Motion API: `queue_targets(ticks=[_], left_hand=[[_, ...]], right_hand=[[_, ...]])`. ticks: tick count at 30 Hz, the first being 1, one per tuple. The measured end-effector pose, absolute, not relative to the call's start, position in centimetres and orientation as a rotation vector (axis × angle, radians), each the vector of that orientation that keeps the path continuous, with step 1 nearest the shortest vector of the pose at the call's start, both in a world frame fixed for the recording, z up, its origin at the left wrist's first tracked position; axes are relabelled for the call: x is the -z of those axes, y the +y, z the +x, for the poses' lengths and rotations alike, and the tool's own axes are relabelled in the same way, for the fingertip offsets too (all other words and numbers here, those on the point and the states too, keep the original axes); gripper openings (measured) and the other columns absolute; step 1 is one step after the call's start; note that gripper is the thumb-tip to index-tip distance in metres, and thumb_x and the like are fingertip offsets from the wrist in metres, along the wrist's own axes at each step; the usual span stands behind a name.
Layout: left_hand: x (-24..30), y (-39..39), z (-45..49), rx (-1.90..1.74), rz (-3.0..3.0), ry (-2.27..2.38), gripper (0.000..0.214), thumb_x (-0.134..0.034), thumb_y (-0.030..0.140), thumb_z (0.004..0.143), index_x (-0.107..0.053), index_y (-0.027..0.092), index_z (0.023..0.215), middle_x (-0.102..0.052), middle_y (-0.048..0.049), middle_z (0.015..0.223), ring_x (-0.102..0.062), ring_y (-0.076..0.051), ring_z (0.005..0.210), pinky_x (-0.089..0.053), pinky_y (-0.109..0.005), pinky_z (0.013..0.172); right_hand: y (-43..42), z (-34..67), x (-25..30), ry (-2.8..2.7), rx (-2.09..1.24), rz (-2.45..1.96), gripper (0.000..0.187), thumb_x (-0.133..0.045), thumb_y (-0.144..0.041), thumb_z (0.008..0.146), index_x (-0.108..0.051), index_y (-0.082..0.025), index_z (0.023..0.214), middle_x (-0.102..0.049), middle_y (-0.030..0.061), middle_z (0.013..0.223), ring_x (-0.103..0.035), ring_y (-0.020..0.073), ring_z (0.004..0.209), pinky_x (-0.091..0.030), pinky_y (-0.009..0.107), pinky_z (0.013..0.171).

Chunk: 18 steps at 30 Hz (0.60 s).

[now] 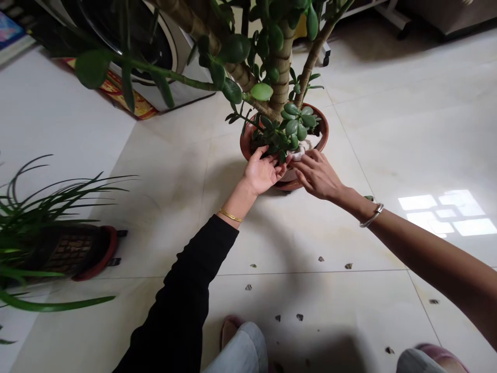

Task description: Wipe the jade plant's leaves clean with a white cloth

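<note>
A thick-stemmed plant (pixel 281 77) with fleshy oval leaves stands in a round reddish-brown pot (pixel 324 129), which sits over a saucer (pixel 290 187) on the tiled floor (pixel 166 207). The 2 hands meet at the pot's near edge, below a cluster of leaves (pixel 293 124) that leans toward that edge.

The left hand (pixel 264 173) lies palm up by the near-left part of the rim, its thumb spread from loosely curled fingers just under the lowest leaves. Nothing shows in its palm.

The right hand (pixel 316 173) is palm down over the near-right part of the rim, fingers bent inward, just beside the left fingertips. White material (pixel 311 141) lies inside the pot along its right and near edges, right by these fingers; I cannot tell whether they pinch it, as the contact is hard to make out.

The left arm has a black sleeve (pixel 182 290) and a gold bracelet (pixel 230 215); the bare right forearm carries a silver bangle (pixel 371 215).

Near the floor's left edge, by the white wall (pixel 73 124), a long-leaved plant (pixel 50 202) grows in a dark pot (pixel 68 251) on a red tray (pixel 111 254). Small dark scraps (pixel 348 266) are scattered on the floor, some near 2 slippered feet.
</note>
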<state>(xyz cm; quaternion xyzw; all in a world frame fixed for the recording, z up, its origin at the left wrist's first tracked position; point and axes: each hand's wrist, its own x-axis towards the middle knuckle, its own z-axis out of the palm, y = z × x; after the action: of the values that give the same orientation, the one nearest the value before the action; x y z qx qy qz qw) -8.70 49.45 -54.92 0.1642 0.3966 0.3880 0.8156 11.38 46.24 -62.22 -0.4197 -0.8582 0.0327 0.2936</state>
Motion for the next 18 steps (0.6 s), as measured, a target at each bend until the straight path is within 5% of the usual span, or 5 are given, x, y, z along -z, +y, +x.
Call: queue_targets(ticks=[8, 13, 16, 18], left_hand=[[53.3, 45.2, -8.9, -0.840, 0.609, 1.018, 0.007, -0.058, 0.024, 0.100, -0.064, 0.022, 0.103, -0.070, -0.0044, 0.117, -0.078, -0.019, 0.093, -0.059, -0.030, 0.082], [53.5, 42.2, -9.0, -0.946, 0.789, 1.185, 0.018, -0.070, 0.019, 0.089, -0.066, 0.021, 0.106, -0.070, -0.0028, 0.105, -0.063, -0.008, 0.067, -0.042, -0.021, 0.057], [54.1, 41.1, -7.7, -0.934, 0.999, 1.062, 0.011, -0.072, 0.019, 0.088, -0.070, 0.020, 0.099, -0.072, -0.0051, 0.102, -0.066, -0.011, 0.083, -0.050, -0.022, 0.068], [54.5, 40.5, -6.3, -0.955, 1.105, 0.913, 0.022, -0.078, 0.020, 0.086, -0.072, 0.022, 0.107, -0.073, -0.0086, 0.119, -0.069, -0.017, 0.109, -0.056, -0.026, 0.087]], right_hand=[[43.5, 14.3, 61.0, -1.547, -0.263, -1.183, 0.029, -0.047, -0.052, 0.105, -0.063, -0.028, 0.104, -0.058, 0.0089, 0.099, -0.058, 0.0285, 0.092, -0.053, 0.050, 0.082], [43.0, 15.0, 57.9, -1.145, -0.567, -1.116, 0.029, -0.079, -0.052, 0.087, -0.059, -0.032, 0.093, -0.056, 0.0027, 0.091, -0.047, 0.0183, 0.070, -0.041, 0.038, 0.061], [42.3, 14.6, 56.0, -0.984, -0.821, -1.068, 0.031, -0.086, -0.047, 0.077, -0.060, -0.029, 0.080, -0.053, 0.0007, 0.078, -0.043, 0.0152, 0.061, -0.033, 0.034, 0.053], [41.7, 14.0, 55.1, -0.903, -1.017, -1.072, 0.029, -0.085, -0.046, 0.072, -0.063, -0.028, 0.077, -0.053, -0.0002, 0.073, -0.044, 0.0147, 0.059, -0.034, 0.031, 0.049]])
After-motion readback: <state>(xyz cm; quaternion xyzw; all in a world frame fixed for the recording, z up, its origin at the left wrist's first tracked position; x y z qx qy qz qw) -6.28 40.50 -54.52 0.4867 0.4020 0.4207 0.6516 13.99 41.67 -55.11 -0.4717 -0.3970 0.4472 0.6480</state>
